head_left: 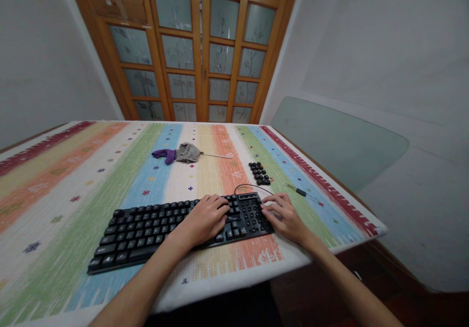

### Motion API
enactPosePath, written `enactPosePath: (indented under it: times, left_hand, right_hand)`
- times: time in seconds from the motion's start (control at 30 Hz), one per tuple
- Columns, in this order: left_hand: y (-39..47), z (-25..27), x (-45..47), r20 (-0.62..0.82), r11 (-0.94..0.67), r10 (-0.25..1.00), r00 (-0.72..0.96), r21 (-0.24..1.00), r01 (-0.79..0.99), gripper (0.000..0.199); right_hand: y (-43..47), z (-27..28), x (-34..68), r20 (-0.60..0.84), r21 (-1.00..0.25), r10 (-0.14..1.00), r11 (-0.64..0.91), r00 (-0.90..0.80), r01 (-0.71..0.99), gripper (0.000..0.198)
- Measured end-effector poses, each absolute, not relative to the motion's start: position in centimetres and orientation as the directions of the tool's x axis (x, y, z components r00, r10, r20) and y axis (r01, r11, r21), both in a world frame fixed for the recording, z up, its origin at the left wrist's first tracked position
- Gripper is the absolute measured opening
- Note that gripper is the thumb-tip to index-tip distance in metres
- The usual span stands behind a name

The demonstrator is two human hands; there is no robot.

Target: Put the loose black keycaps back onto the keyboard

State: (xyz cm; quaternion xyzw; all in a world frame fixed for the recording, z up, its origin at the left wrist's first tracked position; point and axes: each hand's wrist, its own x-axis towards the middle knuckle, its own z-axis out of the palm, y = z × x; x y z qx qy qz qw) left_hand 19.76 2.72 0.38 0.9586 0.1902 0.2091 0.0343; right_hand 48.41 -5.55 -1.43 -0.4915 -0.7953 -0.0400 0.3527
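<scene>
A black keyboard (146, 232) lies at a slant near the table's front edge. Its number pad (253, 214) at the right end shows bare switches without keycaps. My left hand (208, 218) rests palm down over the right-middle keys, fingers loosely bent and reaching toward the number pad. At the keyboard's right edge is my right hand (285, 215), its fingers apart and their tips by the outer switches; whether they press on it is unclear. Several loose black keycaps (259, 173) stand grouped in rows behind the number pad. A keycap puller with a dark handle (301, 192) lies right of them.
A grey and purple cloth bundle (187, 153) with a thin rod (217, 155) lies farther back. The keyboard's cable (249, 185) curves behind it. A striped tablecloth (91, 190) covers the table. A glass panel (337, 136) leans against the right wall; wooden doors (201, 49) stand behind.
</scene>
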Motion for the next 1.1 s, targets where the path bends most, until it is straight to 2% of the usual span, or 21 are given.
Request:
enactPosePath:
  times: [0.7,0.83,0.97,1.1]
  left_hand:
    - [2.8,0.5,19.7,0.417,-0.935,0.353,0.837,0.121,0.334,0.019]
    - [2.8,0.5,19.8,0.395,-0.929,0.37,0.841,0.131,0.347,0.019]
    - [2.8,0.4,19.8,0.396,-0.927,0.373,0.839,0.121,0.355,0.018]
    - [2.7,0.4,19.7,0.398,-0.93,0.364,0.842,0.109,0.351,0.018]
  right_hand:
    - [-5.5,-1.7,47.3,0.577,-0.266,0.794,0.406,-0.193,0.874,0.024]
    - [-5.4,-1.9,46.6,0.625,-0.257,0.762,0.407,-0.17,0.876,0.018]
    - [-5.3,-1.7,46.0,0.667,-0.283,0.734,0.411,-0.13,0.867,0.022]
    - [-5.3,-1.7,45.9,0.699,-0.243,0.698,0.436,-0.155,0.867,0.023]
